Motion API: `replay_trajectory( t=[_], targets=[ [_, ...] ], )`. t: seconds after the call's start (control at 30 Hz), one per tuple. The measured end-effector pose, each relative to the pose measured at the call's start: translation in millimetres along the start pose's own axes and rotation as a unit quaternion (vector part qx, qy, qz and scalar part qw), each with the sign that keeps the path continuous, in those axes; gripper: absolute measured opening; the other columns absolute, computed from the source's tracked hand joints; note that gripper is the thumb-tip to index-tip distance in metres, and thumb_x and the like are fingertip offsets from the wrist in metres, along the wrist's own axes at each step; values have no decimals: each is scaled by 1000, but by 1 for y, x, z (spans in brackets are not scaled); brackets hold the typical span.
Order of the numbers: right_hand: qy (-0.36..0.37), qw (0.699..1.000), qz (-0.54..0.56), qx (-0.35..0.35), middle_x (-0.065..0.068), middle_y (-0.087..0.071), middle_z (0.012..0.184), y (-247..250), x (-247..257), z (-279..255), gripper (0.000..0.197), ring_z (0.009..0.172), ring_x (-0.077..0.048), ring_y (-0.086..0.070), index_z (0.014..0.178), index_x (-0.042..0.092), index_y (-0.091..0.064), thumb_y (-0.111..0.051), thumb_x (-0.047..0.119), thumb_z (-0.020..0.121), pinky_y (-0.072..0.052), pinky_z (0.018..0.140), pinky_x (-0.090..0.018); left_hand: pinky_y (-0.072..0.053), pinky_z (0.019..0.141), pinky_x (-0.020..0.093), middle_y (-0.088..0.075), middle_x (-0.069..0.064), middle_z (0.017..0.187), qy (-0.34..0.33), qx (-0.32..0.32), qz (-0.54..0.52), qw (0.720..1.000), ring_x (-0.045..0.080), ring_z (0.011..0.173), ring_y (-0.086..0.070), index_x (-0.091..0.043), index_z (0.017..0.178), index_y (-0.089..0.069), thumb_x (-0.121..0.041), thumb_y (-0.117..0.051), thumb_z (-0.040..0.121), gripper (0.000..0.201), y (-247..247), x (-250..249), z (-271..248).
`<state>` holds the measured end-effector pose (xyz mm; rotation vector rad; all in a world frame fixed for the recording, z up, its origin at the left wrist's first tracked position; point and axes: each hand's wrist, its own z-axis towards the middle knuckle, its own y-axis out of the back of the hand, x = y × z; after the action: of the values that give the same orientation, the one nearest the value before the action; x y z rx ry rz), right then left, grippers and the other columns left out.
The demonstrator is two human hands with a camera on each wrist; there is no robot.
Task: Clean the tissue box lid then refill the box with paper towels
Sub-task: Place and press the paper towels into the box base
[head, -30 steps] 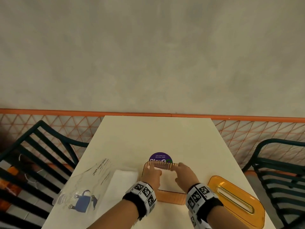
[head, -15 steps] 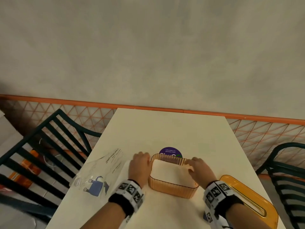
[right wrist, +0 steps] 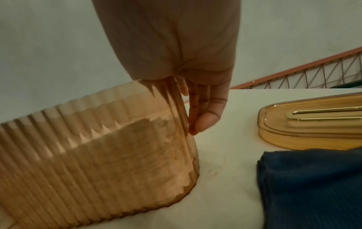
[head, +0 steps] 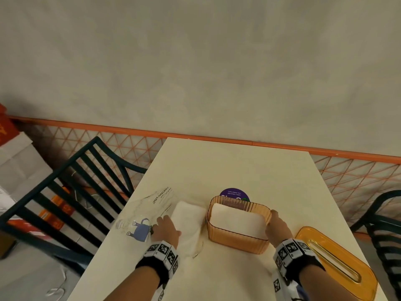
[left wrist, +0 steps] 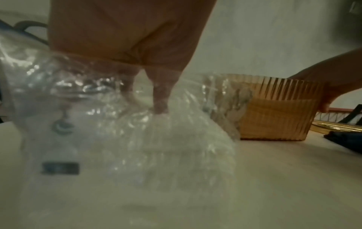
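Ribbed amber box (head: 236,240) against straight right fingers (right wrist: 203,117); left fingers (left wrist: 160,99) in crinkly plastic (left wrist: 109,117).

Left grip (head: 166,228) pressing flat — right grip (head: 278,227) extended.

Both forearms are bare, with no sleeves. Just behind the left hand (head: 166,230) and the right hand (head: 278,230), each wrist carries a black band ringed by white blocks printed with black square-patterned markers.
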<state>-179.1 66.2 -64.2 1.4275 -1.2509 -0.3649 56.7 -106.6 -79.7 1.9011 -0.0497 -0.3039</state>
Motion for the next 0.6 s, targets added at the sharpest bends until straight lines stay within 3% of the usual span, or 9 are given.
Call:
replay_trajectory(
  t=[0.17, 0.3, 0.37, 0.43, 0.53, 0.6],
  targets=[
    [-9, 1000, -5, -4, -19, -57, 120, 1, -1, -4, 42, 106, -33, -59, 136, 7, -26, -32, 3, 95, -46, 83, -37, -40, 100, 36, -39, 4, 137, -44, -61, 33, 997, 23, 127, -41, -15, 135, -30, -32, -55, 91, 53, -3, -2, -10],
    [-16, 1000, -7, -8, -18, -57, 121, 1, -2, -5, 43, 106, -33, -59, 137, 8, -25, -34, 5, 95, -48, 84, -38, -34, 108, 40, -44, 9, 141, -24, 15, -49, 998, 27, 130, -44, -9, 141, -23, -25, -53, 92, 59, 0, 0, -1],
    [-19, 1000, -6, -7, -18, -57, 121, 0, -2, -5, 44, 105, -33, -59, 137, 8, -24, -34, 6, 95, -48, 85, -39, -36, 105, 38, -47, 13, 139, -12, 51, -92, 994, 29, 129, -46, -3, 140, -22, -23, -56, 91, 63, 6, 0, 3],
    [-20, 1000, -6, -3, -18, -58, 120, 1, -1, -5, 44, 105, -32, -60, 138, 8, -24, -34, 6, 95, -48, 84, -38, -40, 100, 36, -49, 15, 137, -2, 76, -106, 991, 29, 127, -49, -1, 137, -27, -25, -61, 89, 64, 13, 0, 6],
    [-21, 1000, -7, 3, -18, -57, 121, 2, 0, -6, 45, 105, -32, -60, 138, 8, -22, -35, 6, 95, -48, 83, -36, -40, 102, 32, -49, 13, 138, -17, 130, -121, 984, 28, 127, -48, 0, 135, -39, -28, -66, 85, 64, 23, 3, 12],
    [-20, 1000, -13, 3, -17, -58, 120, 2, 0, -6, 46, 104, -31, -60, 139, 9, -22, -36, 7, 95, -49, 85, -38, -39, 101, 30, -53, 13, 136, -44, 166, -168, 971, 28, 125, -50, 0, 133, -47, -21, -69, 83, 58, 32, 5, 14]
  ],
)
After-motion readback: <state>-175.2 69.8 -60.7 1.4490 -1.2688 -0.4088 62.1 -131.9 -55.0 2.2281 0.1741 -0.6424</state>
